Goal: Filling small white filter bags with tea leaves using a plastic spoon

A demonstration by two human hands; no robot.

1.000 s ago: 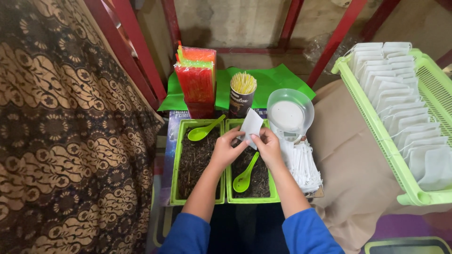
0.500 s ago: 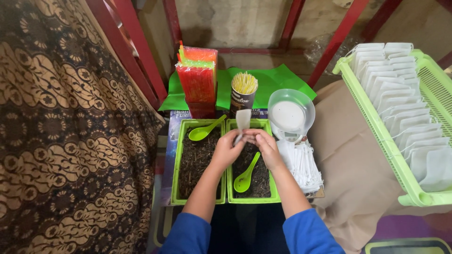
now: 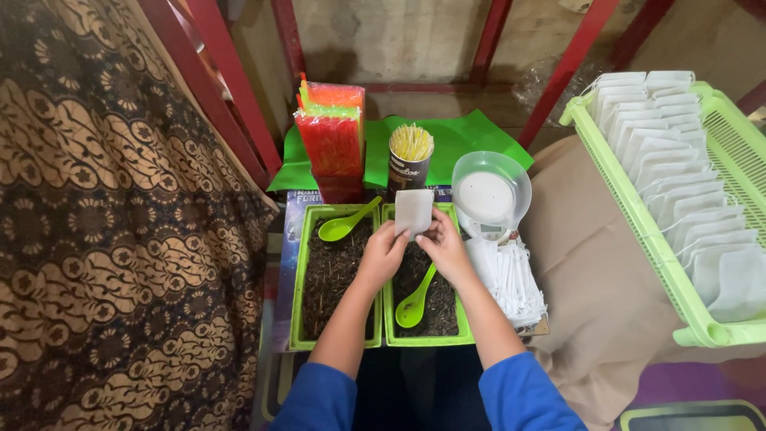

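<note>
My left hand (image 3: pixel 383 251) and my right hand (image 3: pixel 444 243) together pinch the lower edge of a small white paper pouch (image 3: pixel 414 210), held upright over the right of two green trays (image 3: pixel 427 339) filled with dark dried leaves. A green plastic spoon (image 3: pixel 415 299) lies in that right tray under my right hand. Another green spoon (image 3: pixel 345 223) rests at the far end of the left tray (image 3: pixel 297 319). A stack of flat white pouches (image 3: pixel 511 279) lies just right of the trays.
A small white scale with a clear bowl (image 3: pixel 489 194) stands behind the right tray. A dark cup of yellow sticks (image 3: pixel 409 162) and a red-and-green packet bundle (image 3: pixel 331 140) stand on a green sheet. A green basket (image 3: pixel 638 231) at right holds several filled white pouches. Patterned brown cloth (image 3: pixel 104 239) hangs at left.
The pouch was tilted to the right a second ago, then seen edge-on; now it stands upright with its flat face toward me. Both hands stayed over the right tray.
</note>
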